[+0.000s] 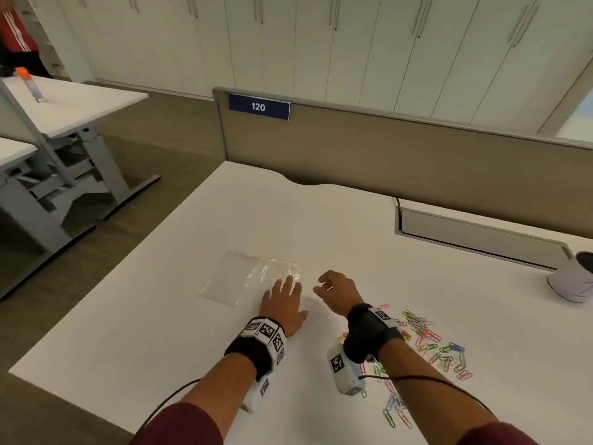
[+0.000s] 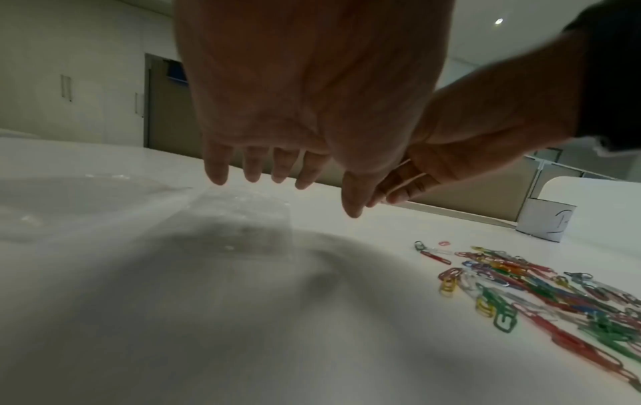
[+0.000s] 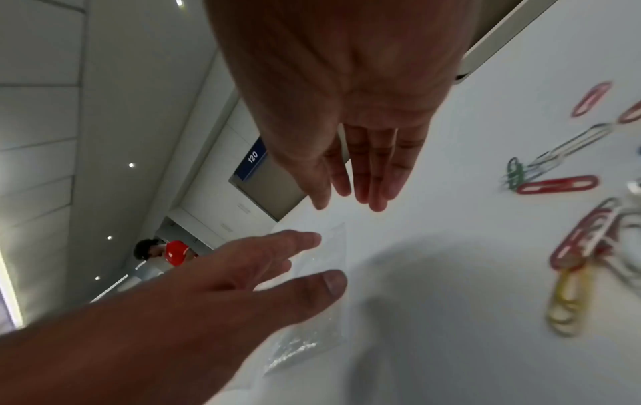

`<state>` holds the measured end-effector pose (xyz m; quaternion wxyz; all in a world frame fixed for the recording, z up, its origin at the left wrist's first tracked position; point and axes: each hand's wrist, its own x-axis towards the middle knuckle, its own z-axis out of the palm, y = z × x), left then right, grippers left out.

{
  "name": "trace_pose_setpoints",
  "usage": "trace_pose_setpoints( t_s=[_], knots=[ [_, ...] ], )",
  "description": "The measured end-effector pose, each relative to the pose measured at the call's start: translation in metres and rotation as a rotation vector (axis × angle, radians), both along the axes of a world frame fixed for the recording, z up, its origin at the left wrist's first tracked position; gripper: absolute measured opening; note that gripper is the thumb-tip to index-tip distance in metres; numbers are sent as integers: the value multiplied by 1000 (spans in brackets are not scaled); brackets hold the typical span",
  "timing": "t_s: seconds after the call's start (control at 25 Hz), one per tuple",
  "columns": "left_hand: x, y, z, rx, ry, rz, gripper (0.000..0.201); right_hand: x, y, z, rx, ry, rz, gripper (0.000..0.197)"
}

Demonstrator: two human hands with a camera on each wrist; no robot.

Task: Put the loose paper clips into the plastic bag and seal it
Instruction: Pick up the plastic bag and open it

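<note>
A clear crinkled plastic bag (image 1: 282, 268) lies flat on the white table (image 1: 192, 332), beside a flatter frosted bag (image 1: 229, 277) on its left. My left hand (image 1: 285, 297) is spread, fingers straight, just over the clear bag's near right corner; the left wrist view shows the fingertips (image 2: 253, 175) hovering above the bag (image 2: 243, 219). My right hand (image 1: 330, 289) hangs beside it with relaxed fingers, holding nothing. Coloured paper clips (image 1: 426, 345) lie loose to the right of and under my right forearm. They also show in the wrist views: clips (image 2: 537, 287), clips (image 3: 583, 233).
A white paper cup (image 1: 574, 277) stands at the right edge. A cable slot (image 1: 475, 232) and a partition (image 1: 385, 149) with a "120" sign close the table's far side. The table's left edge drops to the floor. A person in red (image 1: 16, 36) stands far left.
</note>
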<state>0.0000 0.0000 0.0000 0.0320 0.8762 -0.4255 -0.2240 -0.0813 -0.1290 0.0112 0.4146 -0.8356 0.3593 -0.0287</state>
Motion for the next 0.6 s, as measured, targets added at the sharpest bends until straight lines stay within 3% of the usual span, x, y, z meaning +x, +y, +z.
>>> trace_pose_setpoints(
  t_s=[0.32,0.6],
  knots=[
    [3,8,-16,34,101,-42,52,48,-4,-25,-38,173,93,47],
    [3,13,-18,-315,173,66,26,48,-6,-43,-119,259,51,49]
  ],
)
